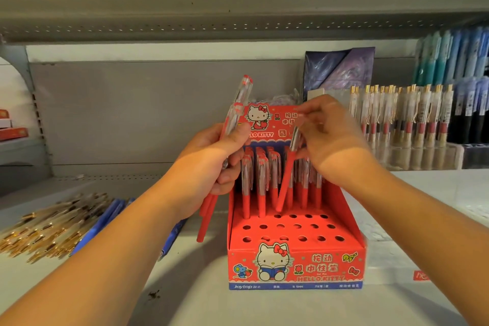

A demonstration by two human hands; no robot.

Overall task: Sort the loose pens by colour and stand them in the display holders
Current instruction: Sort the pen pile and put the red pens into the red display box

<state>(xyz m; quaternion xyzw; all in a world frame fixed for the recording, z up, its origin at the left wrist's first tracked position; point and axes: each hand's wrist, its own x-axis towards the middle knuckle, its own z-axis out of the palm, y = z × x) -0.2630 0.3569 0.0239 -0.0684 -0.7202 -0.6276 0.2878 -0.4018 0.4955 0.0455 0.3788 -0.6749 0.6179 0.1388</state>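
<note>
Over red holder (291, 267): right grip (333, 140) pinches red-and-clear pen (287, 180); left grip (209, 159) clutches matching pen bundle (209, 209).

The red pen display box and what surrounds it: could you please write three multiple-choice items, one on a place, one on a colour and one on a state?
1. Where does the pile of gold-clipped pens lie relative to the red display box?
A. On the shelf to its left
B. Inside it
C. On top of it

2. What colour are the lower barrels of the pens held in the left grip?
A. Blue
B. Red
C. Black

3. How is the red pen in the right grip placed?
A. Lying flat on the shelf
B. Standing upright in the front row
C. Tilted, tip down over the holes

Answers:
1 A: the pile lies on the shelf left of the box.
2 B: red barrels hang below the curled fingers.
3 C: the pinched pen leans, its tip close to the holes.
</note>
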